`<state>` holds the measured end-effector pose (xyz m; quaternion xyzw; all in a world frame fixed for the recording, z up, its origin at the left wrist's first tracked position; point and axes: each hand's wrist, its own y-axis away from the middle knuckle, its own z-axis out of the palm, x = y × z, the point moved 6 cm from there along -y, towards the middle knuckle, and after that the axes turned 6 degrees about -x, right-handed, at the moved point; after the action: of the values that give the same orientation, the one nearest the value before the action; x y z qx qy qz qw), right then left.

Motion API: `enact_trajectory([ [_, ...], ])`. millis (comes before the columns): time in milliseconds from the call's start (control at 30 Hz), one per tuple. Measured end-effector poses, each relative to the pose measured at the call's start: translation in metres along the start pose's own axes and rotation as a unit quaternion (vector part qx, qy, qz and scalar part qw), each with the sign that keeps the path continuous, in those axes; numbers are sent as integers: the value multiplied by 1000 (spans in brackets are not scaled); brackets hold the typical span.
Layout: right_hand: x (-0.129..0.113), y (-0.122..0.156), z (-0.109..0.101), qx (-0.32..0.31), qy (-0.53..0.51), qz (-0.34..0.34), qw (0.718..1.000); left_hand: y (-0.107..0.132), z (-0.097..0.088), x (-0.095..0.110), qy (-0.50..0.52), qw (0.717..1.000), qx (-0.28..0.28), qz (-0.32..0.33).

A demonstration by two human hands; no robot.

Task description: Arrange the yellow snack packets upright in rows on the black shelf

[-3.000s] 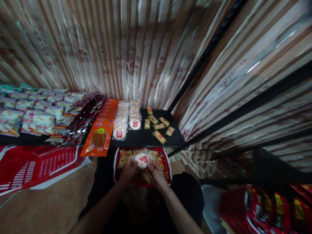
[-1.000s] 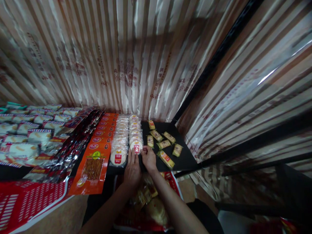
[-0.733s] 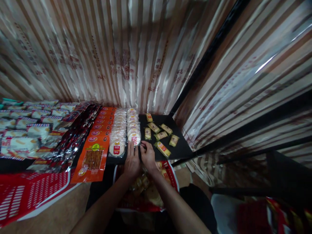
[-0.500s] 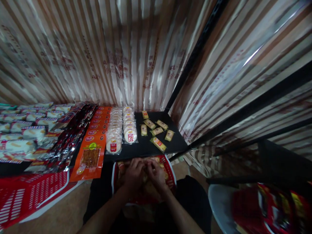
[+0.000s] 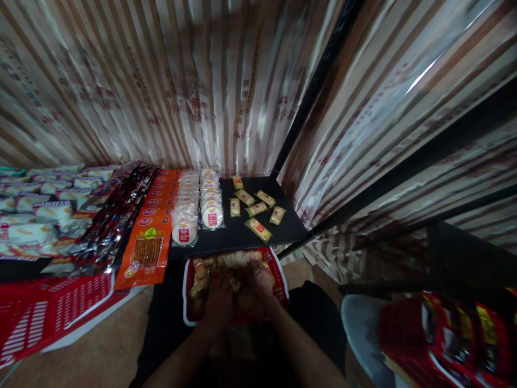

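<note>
A red basket with a white rim point(image 5: 186, 293) rests between my knees, holding wrapped snack packets point(image 5: 199, 291). My left hand point(image 5: 220, 293) reaches down among them on the left side, its fingertips hidden in shadow and blur. On the right side, my right hand point(image 5: 260, 283) lies over the contents with its fingers stretched forward. A row of pale rounded packets point(image 5: 238, 258) lines the basket's far side. Just beyond, several small yellow-wrapped snack packets point(image 5: 258, 230) lie scattered on a black shelf point(image 5: 226, 240).
Left along the shelf are clear-wrapped round crackers point(image 5: 184, 231), orange snack packs point(image 5: 145, 248), dark shiny packets point(image 5: 105, 237) and white packets point(image 5: 32, 234). A red basket point(image 5: 48, 312) stands lower left. A pale stool point(image 5: 359, 328) and red packets point(image 5: 460, 328) are lower right. Black posts point(image 5: 311, 102) frame the corner.
My hands have moved apart and lower into the basket, from close together near its far side. More of the packets inside now shows. The view has shifted slightly.
</note>
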<state>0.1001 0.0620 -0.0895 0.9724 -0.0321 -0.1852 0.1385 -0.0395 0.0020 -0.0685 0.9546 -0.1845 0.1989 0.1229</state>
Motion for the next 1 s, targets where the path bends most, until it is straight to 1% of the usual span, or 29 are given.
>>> enact_trajectory([
  [100, 4, 1, -3, -22, -13, 3, 1000, 5, 3, 4, 1, 1000, 18, 5],
  [233, 10, 9, -10, -30, -13, 16, 999, 4, 3, 11, 4, 999, 42, 0],
  [333, 9, 19, -21, -12, -25, 19, 999, 0, -1, 16, 27, 998, 49, 0],
  [433, 2, 31, -39, 27, -82, -24, 996, -5, -11, 19, 70, 996, 57, -5],
  [500, -4, 39, -54, 33, -133, -70, 988, -7, -19, 17, 113, 991, 71, -32],
  [633, -16, 55, -82, 12, -217, -143, 966, -9, -34, 8, 194, 971, 109, -92],
  [700, -21, 61, -92, -3, -252, -165, 954, -10, -40, 5, 224, 962, 123, -99],
  [767, -24, 64, -98, -14, -290, -172, 941, -10, -45, 5, 261, 953, 123, -93],
  [833, -27, 64, -100, -19, -341, -163, 926, -9, -48, 6, 322, 937, 110, -84],
  [900, -30, 62, -99, -28, -403, -147, 903, -6, -50, 6, 391, 911, 101, -80],
  [933, -32, 60, -96, -36, -434, -139, 889, -4, -51, 5, 421, 897, 106, -82],
  [1000, -36, 57, -90, -47, -484, -123, 865, 0, -56, 2, 455, 875, 131, -95],
])
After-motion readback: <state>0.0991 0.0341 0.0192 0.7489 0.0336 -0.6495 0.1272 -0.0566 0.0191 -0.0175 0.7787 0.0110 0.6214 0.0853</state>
